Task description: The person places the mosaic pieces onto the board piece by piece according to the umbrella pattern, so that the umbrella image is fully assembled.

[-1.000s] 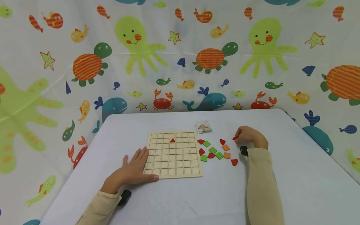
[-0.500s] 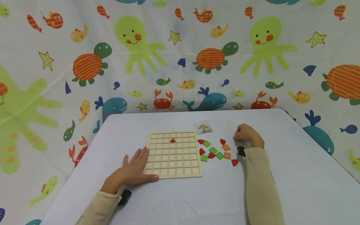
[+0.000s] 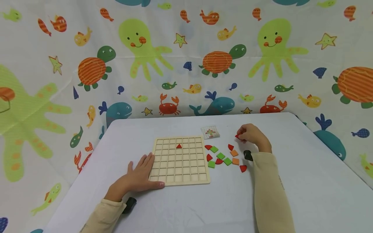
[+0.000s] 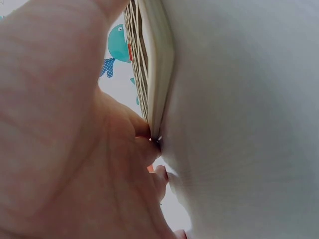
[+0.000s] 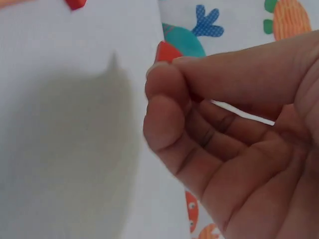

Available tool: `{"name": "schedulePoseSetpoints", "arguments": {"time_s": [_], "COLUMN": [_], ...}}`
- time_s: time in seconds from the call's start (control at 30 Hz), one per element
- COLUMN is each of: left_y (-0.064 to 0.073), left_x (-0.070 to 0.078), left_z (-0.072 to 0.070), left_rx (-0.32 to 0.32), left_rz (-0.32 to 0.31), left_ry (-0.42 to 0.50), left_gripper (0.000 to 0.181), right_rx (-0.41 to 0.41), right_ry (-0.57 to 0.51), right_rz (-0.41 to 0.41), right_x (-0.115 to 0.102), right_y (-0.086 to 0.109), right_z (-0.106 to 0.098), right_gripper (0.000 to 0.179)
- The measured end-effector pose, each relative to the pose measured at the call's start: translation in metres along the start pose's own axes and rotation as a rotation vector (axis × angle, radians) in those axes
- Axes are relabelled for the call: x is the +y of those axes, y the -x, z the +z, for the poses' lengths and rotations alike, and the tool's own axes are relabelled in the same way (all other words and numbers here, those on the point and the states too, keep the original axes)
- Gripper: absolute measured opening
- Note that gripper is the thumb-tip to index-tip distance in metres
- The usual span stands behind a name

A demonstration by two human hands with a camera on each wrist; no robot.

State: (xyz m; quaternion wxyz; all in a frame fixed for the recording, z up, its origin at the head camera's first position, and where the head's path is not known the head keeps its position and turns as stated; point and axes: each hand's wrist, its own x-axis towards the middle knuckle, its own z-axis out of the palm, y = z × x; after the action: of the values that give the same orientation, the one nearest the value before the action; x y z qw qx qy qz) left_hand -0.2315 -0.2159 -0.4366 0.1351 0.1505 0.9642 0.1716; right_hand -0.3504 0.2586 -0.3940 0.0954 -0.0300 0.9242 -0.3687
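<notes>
My left hand (image 3: pixel 137 174) lies with straight, spread fingers along the left edge and near-left corner of a wooden grid board (image 3: pixel 186 168). In the left wrist view, the fingers touch the side of the board (image 4: pixel 162 55). One red triangle (image 3: pixel 179 146) sits in a cell near the board's far edge. Off to the right, my right hand (image 3: pixel 253 135) pinches a small red piece (image 3: pixel 237 136) between thumb and fingertips. The right wrist view shows a corner of that red piece (image 5: pixel 168 52) above the fingertips, the rest hidden by them.
Between board and right hand lie several loose flat pieces: green squares (image 3: pixel 227 161), orange squares (image 3: pixel 235 161) and red pieces with a curved side (image 3: pixel 243 168). A small pattern card (image 3: pixel 210 132) lies beyond them on the white table (image 3: pixel 186 210). A printed curtain (image 3: pixel 186 29) hangs behind.
My right hand has moved a little left and away from me, carrying the red piece, which was hidden half a second ago and shows again now. The left hand has stayed on the board.
</notes>
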Motion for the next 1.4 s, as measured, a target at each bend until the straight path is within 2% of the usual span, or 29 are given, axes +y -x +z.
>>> {"name": "schedulePoseSetpoints", "arguments": {"time_s": [0.17, 0.43, 0.83, 1.23, 1.4], "left_y": [0.0, -0.001, -0.001, -0.002, -0.003], "left_x": [-0.001, 0.0, 0.0, -0.003, -0.002], "left_z": [0.001, 0.001, -0.001, 0.0, 0.001], "left_rx": [-0.004, 0.01, 0.008, 0.002, 0.001], "left_rz": [0.005, 0.004, 0.004, -0.003, 0.006], "left_ry": [0.02, 0.006, 0.006, 0.007, 0.014], "left_gripper": [0.133, 0.133, 0.132, 0.133, 0.133], "right_rx": [0.025, 0.064, 0.104, 0.172, 0.158], "right_ry": [-0.048, -0.143, -0.213, -0.216, -0.274], "right_rz": [-0.075, -0.176, -0.25, -0.361, -0.382], "right_x": [-0.012, -0.037, -0.066, -0.087, -0.096], "right_y": [-0.003, -0.009, -0.012, -0.017, -0.016], "right_z": [0.005, 0.02, 0.036, 0.054, 0.062], "right_gripper": [0.023, 0.02, 0.022, 0.022, 0.019]}}
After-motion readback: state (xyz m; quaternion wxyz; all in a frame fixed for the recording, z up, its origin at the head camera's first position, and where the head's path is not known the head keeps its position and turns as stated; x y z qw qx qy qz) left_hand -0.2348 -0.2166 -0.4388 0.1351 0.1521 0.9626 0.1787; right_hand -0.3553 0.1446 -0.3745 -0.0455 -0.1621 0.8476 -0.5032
